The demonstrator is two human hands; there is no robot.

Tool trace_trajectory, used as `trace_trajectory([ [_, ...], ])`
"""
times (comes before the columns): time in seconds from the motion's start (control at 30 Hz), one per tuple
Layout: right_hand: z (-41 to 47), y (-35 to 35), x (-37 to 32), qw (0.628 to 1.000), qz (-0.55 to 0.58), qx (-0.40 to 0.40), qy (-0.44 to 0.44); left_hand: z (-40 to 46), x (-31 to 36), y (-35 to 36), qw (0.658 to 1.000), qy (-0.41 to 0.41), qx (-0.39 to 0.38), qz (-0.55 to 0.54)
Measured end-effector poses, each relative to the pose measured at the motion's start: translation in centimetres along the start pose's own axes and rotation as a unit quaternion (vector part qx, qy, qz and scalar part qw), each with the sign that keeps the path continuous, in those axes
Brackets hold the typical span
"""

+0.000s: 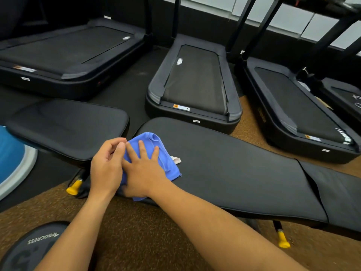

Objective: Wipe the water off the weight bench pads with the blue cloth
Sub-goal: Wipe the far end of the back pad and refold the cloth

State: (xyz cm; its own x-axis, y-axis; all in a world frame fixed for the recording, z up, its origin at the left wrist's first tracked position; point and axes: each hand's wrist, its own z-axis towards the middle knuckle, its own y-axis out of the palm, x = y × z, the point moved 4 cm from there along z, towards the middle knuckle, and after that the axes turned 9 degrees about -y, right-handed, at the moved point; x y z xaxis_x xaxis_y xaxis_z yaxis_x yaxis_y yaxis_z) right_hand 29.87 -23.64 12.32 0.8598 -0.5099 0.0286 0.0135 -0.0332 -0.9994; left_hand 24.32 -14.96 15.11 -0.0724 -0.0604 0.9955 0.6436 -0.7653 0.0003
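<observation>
Taking the long back pad [234, 169] as the landmark and reading leftward first: a blue dome [9, 153] sits far to its left on the floor, then the shorter seat pad [68, 128], just beside the long pad's narrow end. A yellow-capped foot [73, 187] pokes out below that gap.

The left hand [106, 167] hovers at the long pad's narrow end, fingers loosely curled, the tips touching or lightly pinching the edge of the blue cloth [166, 161]; which of the two cannot be told. The right hand [143, 173] lies flat on the cloth, fingers straight and spread, pressing it onto the pad's narrow end. A small white tag [176, 159] shows at the cloth's right edge.

Three treadmills [195, 83] stand beyond the pad.

The wiping step looks to be in hand, at the pad's narrow end. No water is visible on the dark surface. Next would likely be a firm sweep rightward along the pad, keeping the cloth flat under the palm.
</observation>
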Motion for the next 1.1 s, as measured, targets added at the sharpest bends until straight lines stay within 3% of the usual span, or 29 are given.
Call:
trace_trajectory([
  [0.33, 0.2, -0.7, -1.5, 1.000, -0.020, -0.009, 0.015, -0.6, -2.8, -0.5, 0.995, -0.091, -0.015, 0.035],
  [0.63, -7.2, -0.3, -0.2, 0.999, -0.034, 0.017, -0.038, -1.8, -2.7, 1.0, 0.995, -0.097, 0.016, 0.030],
  [0.87, -12.7, 0.7, 2.1, 0.990, -0.118, 0.055, -0.046, -3.8, -2.8, 1.6, 0.993, -0.069, 0.034, 0.086],
  [1.1, -17.5, 0.2, 6.0, 0.997, -0.019, 0.002, -0.080, -7.1, -2.6, 1.7, 0.982, -0.083, 0.065, 0.159],
])
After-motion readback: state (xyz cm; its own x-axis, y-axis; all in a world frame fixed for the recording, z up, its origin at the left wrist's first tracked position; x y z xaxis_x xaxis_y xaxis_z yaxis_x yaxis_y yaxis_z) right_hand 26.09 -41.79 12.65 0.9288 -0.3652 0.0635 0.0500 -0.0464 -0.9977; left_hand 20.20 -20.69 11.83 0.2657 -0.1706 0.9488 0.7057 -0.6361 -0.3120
